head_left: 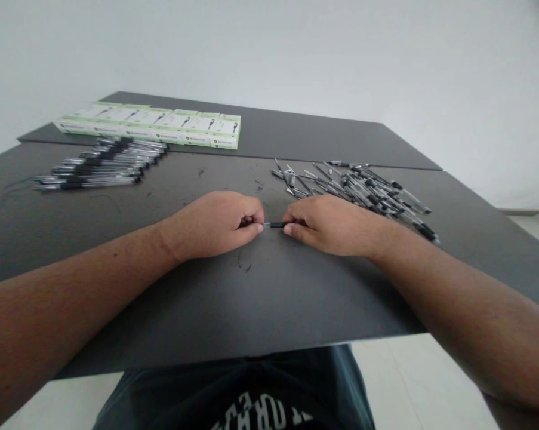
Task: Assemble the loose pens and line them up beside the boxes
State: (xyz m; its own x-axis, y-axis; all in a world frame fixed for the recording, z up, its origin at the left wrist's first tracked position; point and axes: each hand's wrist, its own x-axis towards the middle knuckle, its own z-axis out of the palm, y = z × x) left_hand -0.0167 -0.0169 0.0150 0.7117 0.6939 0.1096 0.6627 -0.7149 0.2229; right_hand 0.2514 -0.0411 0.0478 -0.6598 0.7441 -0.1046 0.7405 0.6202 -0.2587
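A slim pen (276, 225) with a black section spans the short gap between my hands, just above the dark table. The fingers of my left hand (224, 224) pinch one end, where a bit of clear or silvery tip shows. Thumb and fingers of my right hand (325, 224) close on the black part from the other side. Most of the pen is hidden inside the two hands. Just behind my right hand lies a loose heap of clear and black pen parts (367, 188).
Neatly lined-up pens (103, 164) lie at the left. Behind them stands a row of white and green boxes (162, 125) with pen pictures. Dark scraps or ink marks (245, 263) dot the grey table (260, 310). A pale wall rises behind.
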